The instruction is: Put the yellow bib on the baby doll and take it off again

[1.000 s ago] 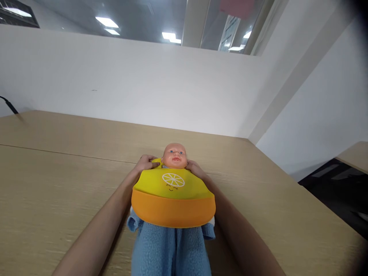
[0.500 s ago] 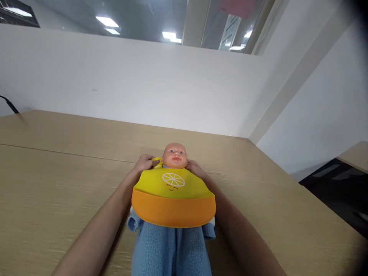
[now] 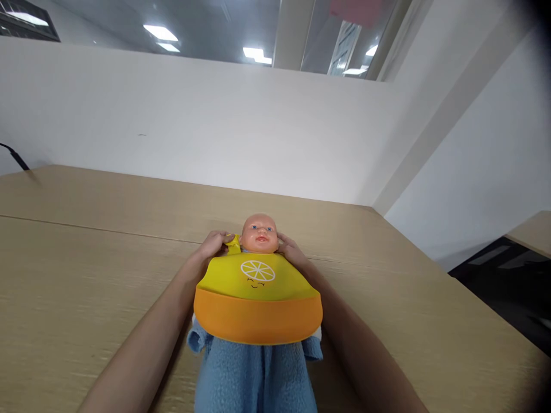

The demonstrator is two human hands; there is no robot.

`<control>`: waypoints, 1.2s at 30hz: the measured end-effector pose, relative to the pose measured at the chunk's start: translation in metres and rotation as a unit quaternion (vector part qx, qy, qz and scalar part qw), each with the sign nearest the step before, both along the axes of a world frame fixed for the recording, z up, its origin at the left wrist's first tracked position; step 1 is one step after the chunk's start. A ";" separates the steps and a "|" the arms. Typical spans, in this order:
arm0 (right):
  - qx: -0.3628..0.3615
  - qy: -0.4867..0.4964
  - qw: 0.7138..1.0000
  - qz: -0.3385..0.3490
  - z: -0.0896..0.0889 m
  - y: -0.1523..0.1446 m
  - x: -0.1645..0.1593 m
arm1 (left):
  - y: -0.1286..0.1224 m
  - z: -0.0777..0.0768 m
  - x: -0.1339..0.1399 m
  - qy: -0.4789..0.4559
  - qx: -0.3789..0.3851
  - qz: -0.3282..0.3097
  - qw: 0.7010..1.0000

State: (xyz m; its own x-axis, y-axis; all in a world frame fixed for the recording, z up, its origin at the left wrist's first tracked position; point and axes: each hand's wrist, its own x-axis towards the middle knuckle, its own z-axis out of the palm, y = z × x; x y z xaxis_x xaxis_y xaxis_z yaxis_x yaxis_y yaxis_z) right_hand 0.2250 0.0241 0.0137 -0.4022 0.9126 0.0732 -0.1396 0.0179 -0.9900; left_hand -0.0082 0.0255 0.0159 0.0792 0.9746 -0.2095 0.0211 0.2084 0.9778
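Observation:
A baby doll (image 3: 259, 232) in blue fleece clothes (image 3: 253, 378) lies face up on the wooden table. Over its chest spreads a yellow bib (image 3: 228, 274) with a white citrus slice, a smiling face and an orange catch pocket (image 3: 258, 318). My left hand (image 3: 214, 244) is closed on the bib's yellow neck strap (image 3: 233, 244), to the left of the doll's head. On the other side, my right hand (image 3: 289, 248) rests against the head and neck, its fingertips partly hidden behind them, so its hold cannot be made out.
The wooden table (image 3: 107, 275) runs back to a white wall (image 3: 206, 120) with glass above it. A black cable (image 3: 17, 158) lies at the far left. To the right, beyond the table edge, stands a dark black object (image 3: 499, 287).
My left hand has turned the strap, which now stands more upright beside the head. The doll and bib have shifted slightly left. My right hand stays by the head.

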 end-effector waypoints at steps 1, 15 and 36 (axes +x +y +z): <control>-0.003 0.003 1.000 0.004 0.001 -0.001 0.000 | 0.000 0.001 0.000 -0.016 -0.007 -0.003 1.000; 0.005 -0.051 0.997 -0.051 -0.001 0.003 0.002 | -0.005 0.000 -0.005 -0.016 0.033 -0.048 0.998; 0.021 -0.064 0.997 -0.042 -0.006 0.010 0.006 | -0.015 0.007 -0.004 -0.018 0.040 -0.052 0.998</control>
State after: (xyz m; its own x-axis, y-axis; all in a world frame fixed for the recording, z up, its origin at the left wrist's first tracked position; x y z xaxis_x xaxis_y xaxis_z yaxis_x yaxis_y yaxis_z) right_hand 0.2306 0.0339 0.0074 -0.3336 0.9404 0.0654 -0.0081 0.0665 -0.9978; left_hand -0.0121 0.0103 0.0232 0.1871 0.9741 -0.1266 0.0036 0.1282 0.9917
